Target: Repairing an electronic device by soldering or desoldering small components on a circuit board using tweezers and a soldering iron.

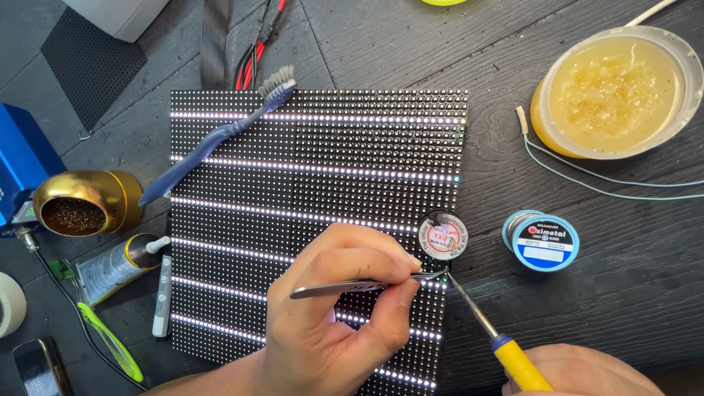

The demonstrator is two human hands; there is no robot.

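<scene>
Steel, slim and springy, the silver tweezers (352,286) are pinched mid-shank by the left hand (337,315), tips at the black LED panel's (308,161) right edge, meeting the yellow-handled soldering iron (506,345) gripped by the right hand (587,370). The panel is judged rigid yet fragile.

LED matrix panel (315,220) centre of your dark table: square, black, lit white rows. Small round spool (442,236) on its right edge, white label with red print. Blue-and-white labelled spool (543,242) just right, off panel. Labelled tube (114,268) lies left of panel, yellow collar, white nozzle.
</scene>
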